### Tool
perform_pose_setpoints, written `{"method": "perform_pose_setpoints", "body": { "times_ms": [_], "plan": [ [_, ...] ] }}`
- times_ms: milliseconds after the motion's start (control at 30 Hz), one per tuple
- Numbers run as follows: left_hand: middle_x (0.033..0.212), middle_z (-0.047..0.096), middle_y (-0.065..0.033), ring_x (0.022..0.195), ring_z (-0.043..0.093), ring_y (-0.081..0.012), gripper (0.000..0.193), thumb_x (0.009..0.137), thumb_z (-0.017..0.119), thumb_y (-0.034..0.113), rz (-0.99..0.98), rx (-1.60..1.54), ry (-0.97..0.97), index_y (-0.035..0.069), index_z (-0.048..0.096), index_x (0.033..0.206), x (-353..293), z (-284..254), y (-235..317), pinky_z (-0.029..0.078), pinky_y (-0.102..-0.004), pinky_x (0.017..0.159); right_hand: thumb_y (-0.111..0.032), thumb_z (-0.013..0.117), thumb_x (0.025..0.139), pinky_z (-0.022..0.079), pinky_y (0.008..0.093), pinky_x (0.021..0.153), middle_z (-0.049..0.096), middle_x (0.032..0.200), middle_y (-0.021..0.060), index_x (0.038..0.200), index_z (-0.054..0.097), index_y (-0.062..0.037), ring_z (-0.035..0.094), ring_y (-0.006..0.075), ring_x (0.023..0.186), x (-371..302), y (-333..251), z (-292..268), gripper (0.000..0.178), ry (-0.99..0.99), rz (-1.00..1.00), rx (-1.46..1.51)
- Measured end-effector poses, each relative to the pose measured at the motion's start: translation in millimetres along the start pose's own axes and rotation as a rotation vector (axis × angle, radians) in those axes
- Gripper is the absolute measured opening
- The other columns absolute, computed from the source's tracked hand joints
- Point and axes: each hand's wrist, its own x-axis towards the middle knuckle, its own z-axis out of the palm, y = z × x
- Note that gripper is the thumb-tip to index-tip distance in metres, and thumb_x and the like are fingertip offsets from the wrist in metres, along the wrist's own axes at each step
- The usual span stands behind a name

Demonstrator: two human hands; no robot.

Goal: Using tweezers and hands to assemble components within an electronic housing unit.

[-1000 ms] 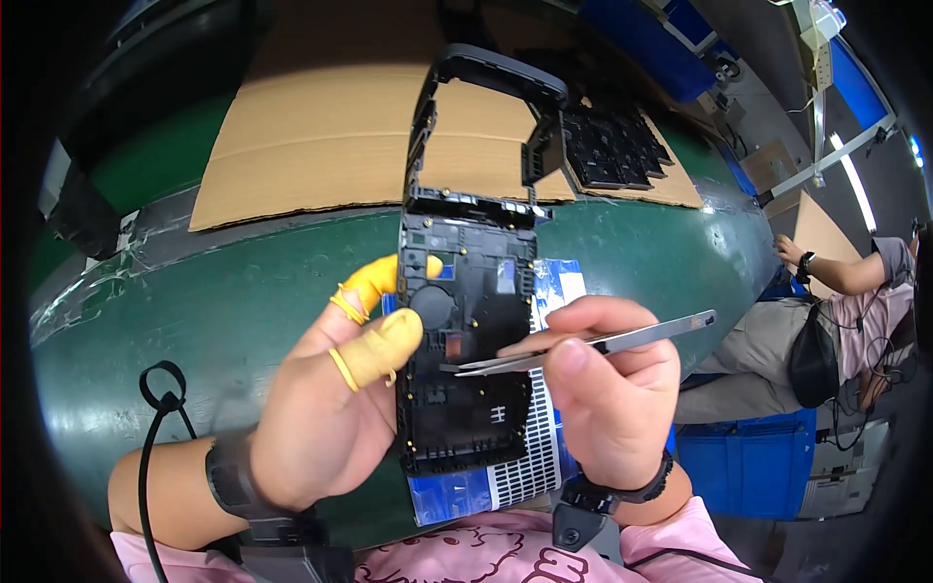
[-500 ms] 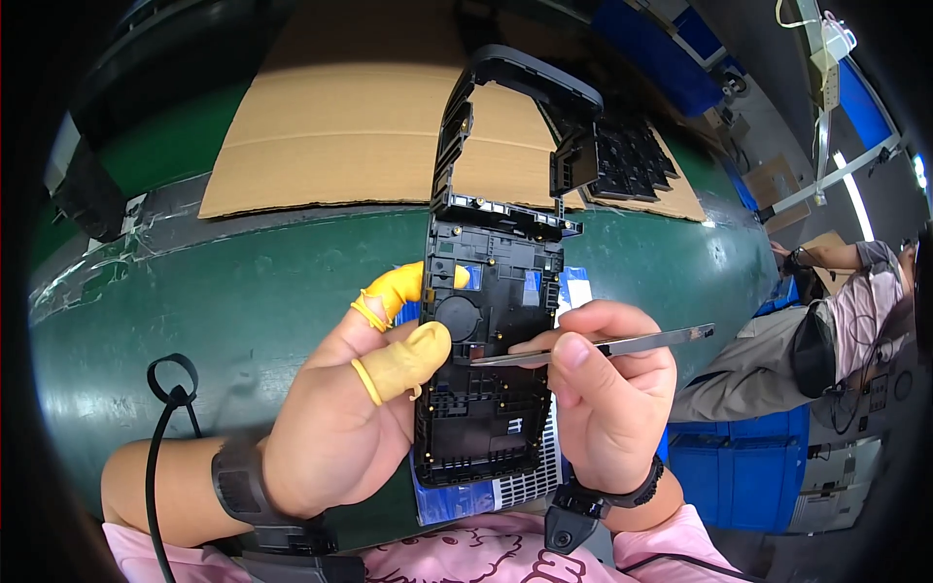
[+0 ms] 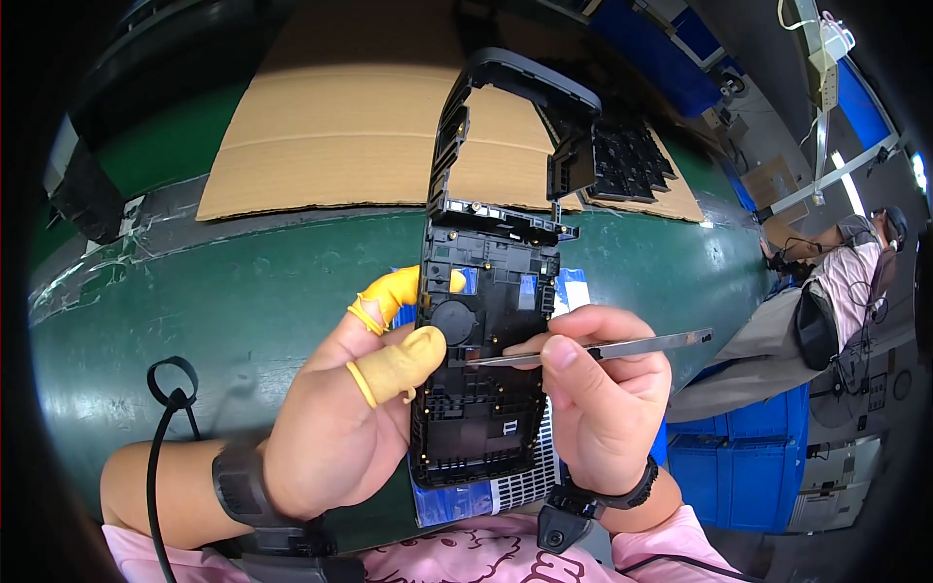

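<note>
My left hand [image 3: 335,408], with yellow finger cots on the thumb and a finger, grips the left edge of a black plastic housing [image 3: 486,389]. The housing stands tilted up, its ribbed inner side with small brass inserts toward me and a large open window at its top. Between the thumb and fingers of my right hand [image 3: 612,408] are metal tweezers [image 3: 632,346]. Their tips reach the housing's inside near my left thumb; whether they pinch a small part there is too small to tell.
Cardboard [image 3: 330,146] covers the back of the green table [image 3: 224,291]. Several black plastic parts [image 3: 627,160] lie on it at right. A blue and white sheet [image 3: 452,500] lies beneath the housing. Blue crates [image 3: 739,466] and a seated person [image 3: 846,282] are at right.
The housing and both hands have shifted very slightly left. The tweezers stay at nearly the same spot on the housing. The person at right has moved their head and arm.
</note>
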Motion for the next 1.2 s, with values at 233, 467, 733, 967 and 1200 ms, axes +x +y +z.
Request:
{"method": "perform_pose_setpoints", "body": {
  "times_ms": [233,467,733,967,1200],
  "plan": [
    [0.101,0.054,-0.0094,0.087,0.054,-0.0139,0.039,0.079,0.047,-0.004,0.062,0.01,0.048,0.001,0.038,0.116,4.7,-0.9,-5.5,0.045,-0.0274,0.078,0.0,0.06,0.078,0.037,0.018,0.049,0.063,0.077,0.0131,0.094,0.055,0.0034,0.049,0.0063,0.056,-4.5,-1.1,8.7,0.017,0.057,0.041,0.191],
    [0.1,0.056,-0.0087,0.086,0.056,-0.015,0.041,0.072,0.05,-0.006,0.22,0.295,0.07,-0.001,0.043,0.112,20.3,-14.7,11.7,0.046,-0.028,0.078,-0.001,0.059,0.077,0.037,0.0203,0.048,0.061,0.077,0.0148,0.097,0.052,0.0038,0.046,0.0083,0.055,-1.0,-6.8,-7.9,0.021,0.078,-0.06,0.218],
    [0.089,0.057,-0.0115,0.076,0.059,-0.0192,0.033,0.078,0.05,0.003,0.746,0.877,0.46,-0.004,0.045,0.11,128.3,-112.6,219.8,0.05,-0.0306,0.069,-0.002,0.062,0.069,0.036,0.0192,0.046,0.062,0.07,0.0159,0.095,0.054,0.0047,0.048,0.0089,0.049,-18.2,-32.8,-67.5,0.028,0.209,-0.051,-0.056],
    [0.099,0.055,-0.0195,0.096,0.054,-0.0268,0.061,0.071,0.067,0.018,0.821,1.482,1.039,-0.007,0.041,0.12,124.3,-140.1,251.8,0.042,-0.0304,0.083,0.004,0.062,0.068,0.045,0.0229,0.057,0.063,0.073,0.0198,0.103,0.053,0.0088,0.06,0.0162,0.061,-31.9,-63.8,-89.0,0.036,-0.047,-0.089,-0.093],
    [0.088,0.055,-0.0094,0.069,0.054,-0.0132,0.046,0.085,0.047,0.017,1.631,0.832,0.39,-0.002,0.034,0.124,-73.5,39.2,118.4,0.041,-0.03,0.077,-0.014,0.049,0.085,0.039,0.0311,0.037,0.058,0.076,0.029,0.069,0.049,0.0087,0.051,0.0282,0.043,-42.0,-170.8,-67.6,0.028,-1.227,-0.683,-0.002]
  ]
}}
